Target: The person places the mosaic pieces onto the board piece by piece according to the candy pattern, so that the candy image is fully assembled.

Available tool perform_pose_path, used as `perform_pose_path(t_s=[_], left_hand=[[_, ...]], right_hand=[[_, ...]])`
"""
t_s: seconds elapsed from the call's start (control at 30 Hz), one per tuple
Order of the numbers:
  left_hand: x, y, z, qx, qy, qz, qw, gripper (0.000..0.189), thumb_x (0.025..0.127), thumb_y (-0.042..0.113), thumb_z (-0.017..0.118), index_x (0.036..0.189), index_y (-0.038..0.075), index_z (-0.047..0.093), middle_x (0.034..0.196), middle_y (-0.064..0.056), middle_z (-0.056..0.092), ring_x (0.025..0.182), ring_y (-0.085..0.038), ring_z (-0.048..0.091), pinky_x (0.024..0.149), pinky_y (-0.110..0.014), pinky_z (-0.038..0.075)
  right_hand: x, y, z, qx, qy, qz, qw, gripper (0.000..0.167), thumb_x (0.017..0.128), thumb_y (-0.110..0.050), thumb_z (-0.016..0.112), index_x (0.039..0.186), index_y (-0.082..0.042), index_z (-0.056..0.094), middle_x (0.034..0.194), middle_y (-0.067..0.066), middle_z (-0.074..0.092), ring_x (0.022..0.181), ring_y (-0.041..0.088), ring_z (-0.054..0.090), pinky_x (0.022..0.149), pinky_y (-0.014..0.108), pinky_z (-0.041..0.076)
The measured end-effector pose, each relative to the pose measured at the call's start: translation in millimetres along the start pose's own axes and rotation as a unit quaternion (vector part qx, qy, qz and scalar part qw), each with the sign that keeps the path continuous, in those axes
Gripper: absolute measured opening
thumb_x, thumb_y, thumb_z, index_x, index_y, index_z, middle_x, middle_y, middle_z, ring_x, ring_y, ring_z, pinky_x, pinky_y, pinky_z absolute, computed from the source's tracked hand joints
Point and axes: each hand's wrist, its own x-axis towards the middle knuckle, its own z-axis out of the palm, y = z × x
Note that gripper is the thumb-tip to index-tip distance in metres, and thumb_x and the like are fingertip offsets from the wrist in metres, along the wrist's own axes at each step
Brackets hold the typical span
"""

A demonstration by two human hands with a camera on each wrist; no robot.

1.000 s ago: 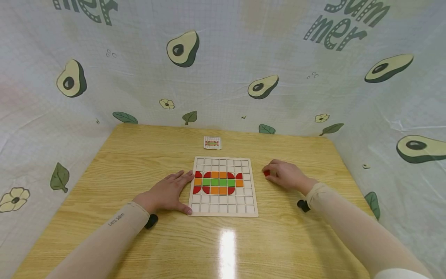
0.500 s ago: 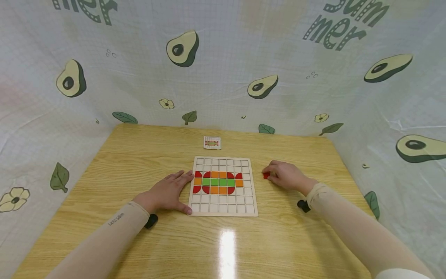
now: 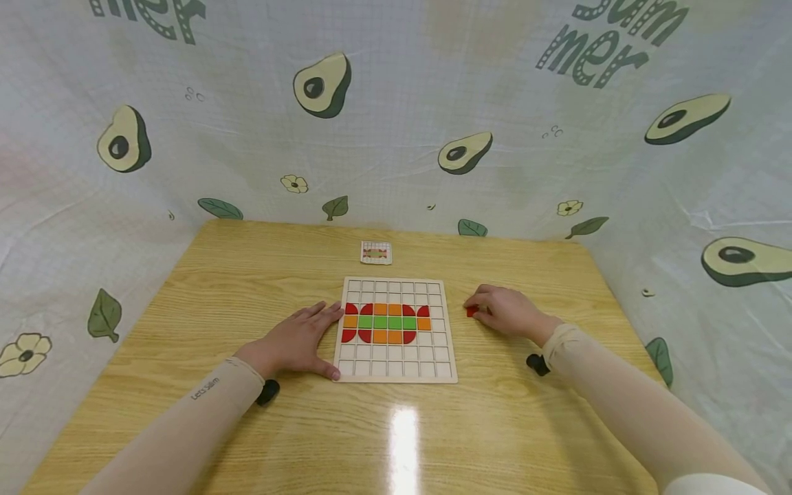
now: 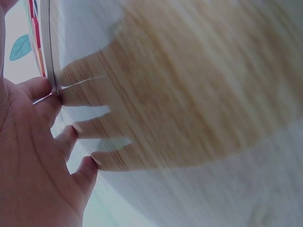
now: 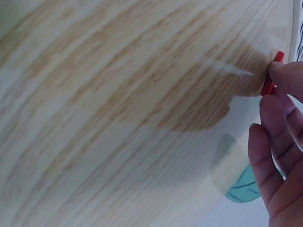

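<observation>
A pale wooden grid board (image 3: 396,369) lies on the table, holding red rounded tiles, orange square tiles (image 3: 388,309) and a row of green square tiles (image 3: 394,322). My left hand (image 3: 291,344) rests at the board's left edge with spread fingers, thumb by the near left corner. To the right of the board, my right hand (image 3: 509,313) pinches a small red tile (image 3: 472,311) between thumb and fingers, low over the table. In the right wrist view this red tile (image 5: 268,86) is seen edge-on; its full outline is hidden by the fingers.
A small card (image 3: 376,253) printed with a similar coloured grid pattern lies behind the board. The wooden table (image 3: 309,440) ends against a cloth (image 3: 396,137) with avocado prints at the back and sides.
The red tile has turned slightly within my right fingers, showing a little lower below the fingertips. My right hand stays beside the board, and the left hand has not moved.
</observation>
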Motion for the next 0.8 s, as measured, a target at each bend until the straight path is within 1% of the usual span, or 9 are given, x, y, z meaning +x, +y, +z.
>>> perform_pose_path(t_s=[0.17,0.3,0.4,0.53,0.63,0.73,0.8], left_hand=[[-0.2,0.0,-0.4,-0.001,0.004,0.004,1.0000,0.123,0.065,0.079,0.073,0.157,0.010,0.031,0.163,-0.006,0.024,0.149,-0.036,0.017,0.116,-0.056,0.020],[0.0,0.2,-0.6,0.000,0.005,0.003,1.0000,0.123,0.065,0.079,0.073,0.157,0.010,0.031,0.163,-0.006,0.024,0.149,-0.037,0.017,0.115,-0.057,0.020],[-0.7,1.1,-1.6,-0.002,0.004,0.002,1.0000,0.123,0.065,0.079,0.073,0.157,0.010,0.031,0.163,-0.006,0.024,0.148,-0.037,0.017,0.115,-0.057,0.020],[-1.1,1.1,-2.0,-0.005,0.003,0.001,1.0000,0.123,0.064,0.078,0.074,0.157,0.010,0.031,0.163,-0.006,0.024,0.148,-0.037,0.017,0.115,-0.057,0.020],[-0.9,-0.2,-1.1,-0.006,0.004,0.001,1.0000,0.124,0.064,0.079,0.074,0.157,0.010,0.031,0.164,-0.006,0.023,0.149,-0.037,0.017,0.115,-0.057,0.020],[-0.9,-1.8,0.4,-0.005,0.009,0.004,0.9999,0.123,0.064,0.079,0.073,0.157,0.010,0.031,0.164,-0.006,0.023,0.149,-0.037,0.017,0.115,-0.057,0.021],[-1.0,-2.3,0.7,-0.005,0.012,0.007,0.9999,0.123,0.065,0.079,0.073,0.157,0.009,0.031,0.163,-0.007,0.024,0.148,-0.037,0.017,0.115,-0.057,0.021]], right_hand=[[0.2,0.2,-0.4,-0.003,0.003,-0.003,1.0000,0.024,0.092,-0.021,0.074,0.115,-0.016,0.075,0.104,-0.003,0.064,0.074,0.007,0.053,0.066,0.031,0.049],[-0.1,0.5,-0.4,-0.003,0.001,-0.003,1.0000,0.026,0.092,-0.023,0.074,0.117,-0.017,0.075,0.104,-0.003,0.064,0.070,0.006,0.050,0.063,0.030,0.047],[-0.2,0.9,-0.1,-0.004,-0.002,-0.006,1.0000,0.025,0.091,-0.022,0.075,0.116,-0.017,0.075,0.103,-0.004,0.063,0.070,0.005,0.050,0.063,0.030,0.047],[-0.2,0.8,1.3,-0.007,0.002,-0.007,1.0000,0.022,0.091,-0.025,0.075,0.111,-0.017,0.075,0.100,-0.005,0.063,0.070,0.005,0.051,0.064,0.030,0.048],[-1.0,0.7,2.5,-0.003,0.006,-0.007,1.0000,0.024,0.090,-0.027,0.076,0.112,-0.017,0.074,0.104,-0.004,0.062,0.070,0.005,0.051,0.063,0.031,0.049],[-1.4,0.0,3.2,0.005,0.008,-0.013,0.9999,0.026,0.089,-0.022,0.077,0.114,-0.017,0.073,0.111,-0.002,0.063,0.073,0.007,0.052,0.067,0.032,0.050],[-1.4,-0.4,3.3,0.007,0.009,-0.019,0.9998,0.027,0.089,-0.017,0.076,0.116,-0.017,0.073,0.113,-0.001,0.064,0.077,0.008,0.055,0.070,0.034,0.051]])
